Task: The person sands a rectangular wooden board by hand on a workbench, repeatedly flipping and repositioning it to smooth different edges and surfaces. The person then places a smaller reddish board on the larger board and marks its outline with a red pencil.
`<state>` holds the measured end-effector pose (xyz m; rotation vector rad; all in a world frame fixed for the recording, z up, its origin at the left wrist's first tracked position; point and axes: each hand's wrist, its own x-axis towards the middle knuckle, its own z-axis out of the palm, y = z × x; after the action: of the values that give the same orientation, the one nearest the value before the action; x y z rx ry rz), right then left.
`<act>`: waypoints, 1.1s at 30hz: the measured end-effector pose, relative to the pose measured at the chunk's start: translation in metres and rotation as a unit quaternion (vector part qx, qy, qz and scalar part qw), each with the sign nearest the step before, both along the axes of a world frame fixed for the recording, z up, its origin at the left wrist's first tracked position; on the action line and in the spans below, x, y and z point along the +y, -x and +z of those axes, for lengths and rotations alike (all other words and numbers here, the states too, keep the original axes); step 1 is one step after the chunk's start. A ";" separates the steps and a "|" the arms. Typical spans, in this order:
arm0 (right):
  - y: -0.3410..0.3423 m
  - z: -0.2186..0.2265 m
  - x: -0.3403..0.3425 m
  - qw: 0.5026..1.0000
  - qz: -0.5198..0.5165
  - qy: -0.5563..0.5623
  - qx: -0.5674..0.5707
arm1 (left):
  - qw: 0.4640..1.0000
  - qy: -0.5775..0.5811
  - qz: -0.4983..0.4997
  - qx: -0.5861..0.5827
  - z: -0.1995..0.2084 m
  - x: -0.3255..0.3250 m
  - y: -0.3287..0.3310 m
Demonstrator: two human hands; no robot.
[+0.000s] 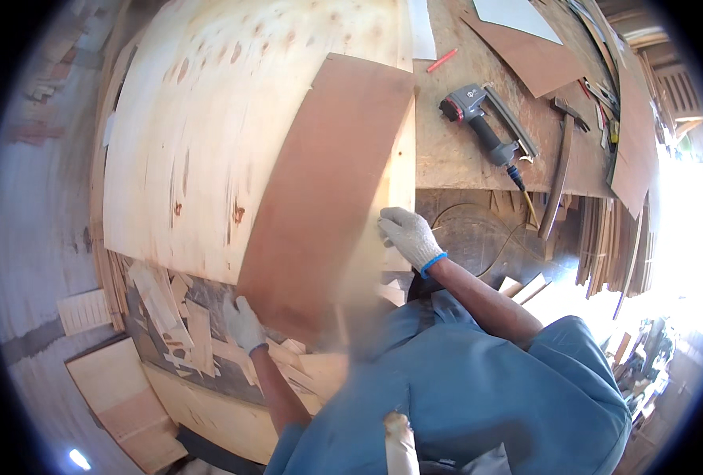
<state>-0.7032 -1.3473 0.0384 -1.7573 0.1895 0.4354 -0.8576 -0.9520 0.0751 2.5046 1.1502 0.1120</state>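
A long brown plywood sheet (327, 158) lies slanted over a large pale plywood panel (185, 142), its near end reaching past the panel's edge toward me. My left hand (245, 325), in a white knit glove, grips the sheet's near left edge with the thumb on top. At the right, my gloved right hand (408, 236), with a blue cuff band, has its fingers curled in beside the sheet's right edge. What those fingers hold is hard to make out, as the area next to them is blurred.
On the workbench (446, 166) to the right lie a grey pneumatic stapler (486, 123) with a hose, a hammer (563, 158), a red marker (442, 60) and a brown offcut (525, 55). Wood scraps (165, 309) sit below the panel at left. Thin strips (613, 245) hang at right.
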 end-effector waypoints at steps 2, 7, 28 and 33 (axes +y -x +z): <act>-0.010 -0.005 0.023 0.996 0.008 0.056 -0.062 | 0.999 0.021 -0.014 0.030 -0.010 0.029 -0.011; -0.030 0.031 0.059 0.992 -0.043 0.118 0.002 | 0.988 0.120 -0.010 0.102 0.005 0.032 -0.019; 0.109 0.028 0.017 0.978 -0.125 0.164 0.022 | 0.942 0.124 -0.312 0.006 0.013 0.000 -0.146; 0.160 -0.012 0.038 0.970 -0.197 0.116 0.079 | 0.907 0.032 -0.420 -0.019 -0.003 -0.021 -0.244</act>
<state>-0.8634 -1.3097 0.0259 -1.8555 0.7138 0.2699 -0.6138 -0.9726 0.0724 2.6833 -0.0158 -0.1112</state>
